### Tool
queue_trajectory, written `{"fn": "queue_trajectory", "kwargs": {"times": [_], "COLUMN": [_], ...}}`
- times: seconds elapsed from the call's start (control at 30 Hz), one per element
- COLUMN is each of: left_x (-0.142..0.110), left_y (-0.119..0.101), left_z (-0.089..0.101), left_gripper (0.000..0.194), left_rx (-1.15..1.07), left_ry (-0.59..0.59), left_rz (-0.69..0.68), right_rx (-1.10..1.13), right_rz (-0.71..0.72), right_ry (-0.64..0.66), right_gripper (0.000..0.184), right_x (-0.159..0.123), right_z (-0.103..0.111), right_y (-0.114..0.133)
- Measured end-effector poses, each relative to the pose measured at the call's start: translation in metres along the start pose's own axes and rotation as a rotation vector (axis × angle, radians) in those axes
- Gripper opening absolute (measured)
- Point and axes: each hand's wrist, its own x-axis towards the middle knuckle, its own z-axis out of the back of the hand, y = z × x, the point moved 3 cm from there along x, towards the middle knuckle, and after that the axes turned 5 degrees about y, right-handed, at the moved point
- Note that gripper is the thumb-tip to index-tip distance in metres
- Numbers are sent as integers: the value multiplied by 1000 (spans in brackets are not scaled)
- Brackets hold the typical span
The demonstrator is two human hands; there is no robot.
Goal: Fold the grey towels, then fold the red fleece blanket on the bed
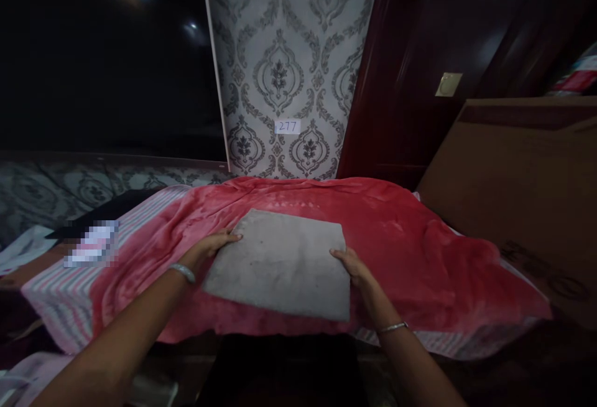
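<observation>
A flat grey rectangular piece (280, 264), which looks like a cloth or mat, is held out over a red plush blanket (396, 251). My left hand (218, 242) grips its left edge, thumb on top and fingers underneath. On the opposite edge, my right hand (352, 265) pinches it the same way. The near edge of the grey piece hangs slightly past the middle of the blanket. Both wrists wear bracelets. The fingers beneath the piece are hidden.
Under the blanket lies a striped cloth (60, 298). A large cardboard box (517, 195) stands at the right. Behind are a dark screen (102, 71), patterned wallpaper with a paper label (288, 126) reading 277, and a dark red wooden panel (396, 83).
</observation>
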Motion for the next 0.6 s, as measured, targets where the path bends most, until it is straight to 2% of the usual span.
{"fn": "queue_trajectory", "kwargs": {"times": [0.17,0.27,0.33,0.43,0.6], "left_x": [22,32,38,43,45], "left_y": [-17,-35,-38,-19,41], "left_z": [19,36,43,39,16], "left_gripper": [46,45,50,54,47], "left_rx": [-98,-109,-119,-97,29], "left_ry": [145,159,134,69,-57], "left_rz": [32,-65,-100,-57,92], "right_rx": [-42,-49,-46,-48,-68], "right_rz": [64,121,145,126,60], "right_ry": [43,61,44,-54,-170], "right_gripper": [45,48,50,47,46], "right_x": [17,32,44,56,50], "right_z": [-7,-8,-7,-6,-1], "right_y": [37,67,80,75,24]}}
